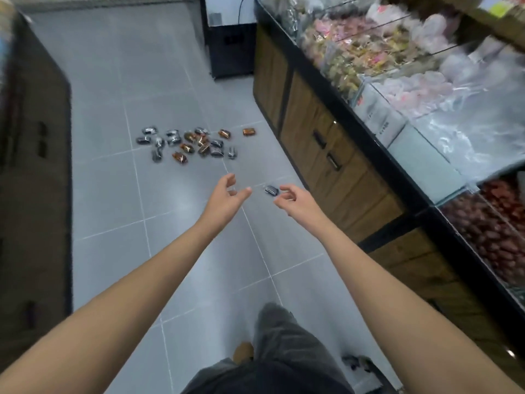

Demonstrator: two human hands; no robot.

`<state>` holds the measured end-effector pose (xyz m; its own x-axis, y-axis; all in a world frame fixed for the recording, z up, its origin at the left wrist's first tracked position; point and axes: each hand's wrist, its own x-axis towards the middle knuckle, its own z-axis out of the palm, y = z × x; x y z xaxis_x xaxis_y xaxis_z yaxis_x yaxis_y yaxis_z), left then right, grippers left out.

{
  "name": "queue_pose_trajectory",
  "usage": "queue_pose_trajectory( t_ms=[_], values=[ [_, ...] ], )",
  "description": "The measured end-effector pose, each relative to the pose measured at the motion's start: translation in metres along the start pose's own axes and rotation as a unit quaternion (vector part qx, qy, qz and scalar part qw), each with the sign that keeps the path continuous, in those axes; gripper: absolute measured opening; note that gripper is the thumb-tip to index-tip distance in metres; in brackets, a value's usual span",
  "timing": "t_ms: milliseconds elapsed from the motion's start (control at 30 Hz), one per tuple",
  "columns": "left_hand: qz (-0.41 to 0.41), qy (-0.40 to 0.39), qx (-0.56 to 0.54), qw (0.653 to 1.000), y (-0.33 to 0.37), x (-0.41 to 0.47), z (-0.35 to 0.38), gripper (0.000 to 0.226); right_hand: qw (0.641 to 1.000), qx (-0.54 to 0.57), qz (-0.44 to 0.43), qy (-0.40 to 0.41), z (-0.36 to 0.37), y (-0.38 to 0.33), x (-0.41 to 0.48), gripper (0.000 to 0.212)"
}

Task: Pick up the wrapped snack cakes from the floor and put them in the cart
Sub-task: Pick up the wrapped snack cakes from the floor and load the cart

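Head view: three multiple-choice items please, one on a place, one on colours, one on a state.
1. Where does the lone cake lie?
A) in a cart
B) on the floor, by the right hand
C) on the counter

2. What colours are the wrappers in the pile?
A) green and yellow
B) all white
C) silver and orange-brown

3. What state are the hands in?
A) both open, holding nothing
B) each grips a cake
C) both are fists

Answers:
1 B: it sits on the tiles just beyond the right hand's fingertips, apart from the pile.
2 C: only silver and orange-brown wrappers show.
3 A: the left hand and the right hand have relaxed fingers with nothing in them.
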<state>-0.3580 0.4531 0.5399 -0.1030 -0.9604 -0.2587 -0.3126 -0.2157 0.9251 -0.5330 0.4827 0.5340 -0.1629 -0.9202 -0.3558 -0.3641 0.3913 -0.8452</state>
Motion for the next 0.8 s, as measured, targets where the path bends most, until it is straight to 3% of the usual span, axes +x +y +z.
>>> queue_pose_trajectory(
  t_ms=[367,800],
  values=[
    [-0.056,0.090,-0.013,0.994,-0.003,0.139,-0.079,0.059,0.995,-0.044,-0.048,-0.082,0.058,-0.079,0.180,0.043],
    [-0.124,0.127,-0.011,0.984,0.030,0.349,-0.122,0.059,0.988,-0.056,-0.020,-0.141,0.073,-0.159,0.405,0.041]
  ],
)
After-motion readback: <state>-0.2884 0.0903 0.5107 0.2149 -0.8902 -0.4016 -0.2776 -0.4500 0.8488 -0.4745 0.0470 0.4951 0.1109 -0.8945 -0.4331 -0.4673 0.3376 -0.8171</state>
